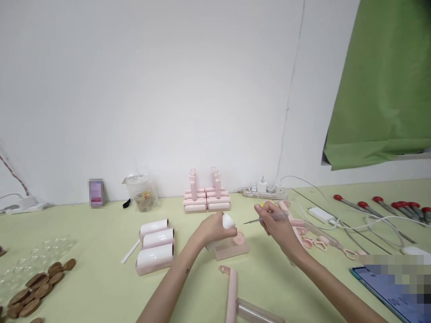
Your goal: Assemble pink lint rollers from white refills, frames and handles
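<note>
My left hand (215, 228) is closed round a white roll (228, 220), holding it over a pink lint-roller frame (232, 247) that lies on the table. My right hand (276, 224) grips a thin screwdriver (256, 220) whose metal tip points left towards the white roll. A pink handle with a clear cover (235, 300) lies nearer to me, between my forearms. Three white rolls (155, 246) lie side by side to the left of my left hand.
A stack of pink roller parts (207, 197) stands by the wall, beside a power strip (265, 192). Red-handled screwdrivers (397, 207) and cables lie at the right, a phone (390, 291) at lower right. Brown wooden pieces (37, 287) and a clear tray (43, 255) lie at left.
</note>
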Demonstrator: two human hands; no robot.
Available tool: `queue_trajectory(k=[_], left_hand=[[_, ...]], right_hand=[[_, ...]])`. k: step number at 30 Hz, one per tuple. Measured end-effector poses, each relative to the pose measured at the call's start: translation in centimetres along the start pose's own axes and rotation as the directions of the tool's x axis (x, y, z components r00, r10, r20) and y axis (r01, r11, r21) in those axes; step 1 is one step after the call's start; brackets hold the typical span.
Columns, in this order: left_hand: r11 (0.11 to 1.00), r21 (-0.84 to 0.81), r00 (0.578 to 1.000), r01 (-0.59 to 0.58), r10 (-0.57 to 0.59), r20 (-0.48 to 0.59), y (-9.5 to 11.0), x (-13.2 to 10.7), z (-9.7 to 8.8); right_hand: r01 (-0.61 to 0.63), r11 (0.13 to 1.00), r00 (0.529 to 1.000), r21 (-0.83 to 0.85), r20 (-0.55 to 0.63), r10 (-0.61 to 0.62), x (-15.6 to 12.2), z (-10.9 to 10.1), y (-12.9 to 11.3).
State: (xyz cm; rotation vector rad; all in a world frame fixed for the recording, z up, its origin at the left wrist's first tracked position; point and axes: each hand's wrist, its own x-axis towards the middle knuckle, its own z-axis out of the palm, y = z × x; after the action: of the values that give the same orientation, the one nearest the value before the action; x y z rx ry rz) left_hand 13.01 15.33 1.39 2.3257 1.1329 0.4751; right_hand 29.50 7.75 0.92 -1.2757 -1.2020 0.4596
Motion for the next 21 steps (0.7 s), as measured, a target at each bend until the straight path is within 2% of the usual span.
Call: queue_trajectory(k=[2,4,6,10,16,21], left_hand=[[0.996,-0.03,0.995,-0.089,0.088,-0.036,0.5,0.3,0.0],[0.987,-0.056,0.987,-0.151,0.147,-0.071,0.8,0.6,0.4],[0.981,-0.072,0.979,-0.182,0.174,-0.11,0.9,0.9,0.9],[0.972,-0.101,0.967,-0.211,0.193,-0.167,0.5,1.2,1.8],[0.944,-0.188,0.95,-0.27,0.23,-0.209,0.2,1.0,1.7],[0.92,-0.23,0.942,-0.318,0.279,-0.186,-0.2,1.3,2.4]], right_hand=[[0.02,1.0,0.999,0.022,-0.028,-0.02,1.2,0.2,-0.8],[0.031,0.999,1.0,0.038,-0.004,-0.03,2.1,0.6,-1.5],[0.038,0.998,0.999,0.046,0.028,-0.04,2.6,1.0,-1.9],[0.065,0.997,0.998,0.035,0.014,-0.065,2.7,1.2,-2.0],[0.037,0.992,0.987,-0.123,0.161,-0.017,3.0,0.7,-0.7],[-0.009,0.988,0.952,-0.153,0.302,0.056,2.6,2.3,0.7]])
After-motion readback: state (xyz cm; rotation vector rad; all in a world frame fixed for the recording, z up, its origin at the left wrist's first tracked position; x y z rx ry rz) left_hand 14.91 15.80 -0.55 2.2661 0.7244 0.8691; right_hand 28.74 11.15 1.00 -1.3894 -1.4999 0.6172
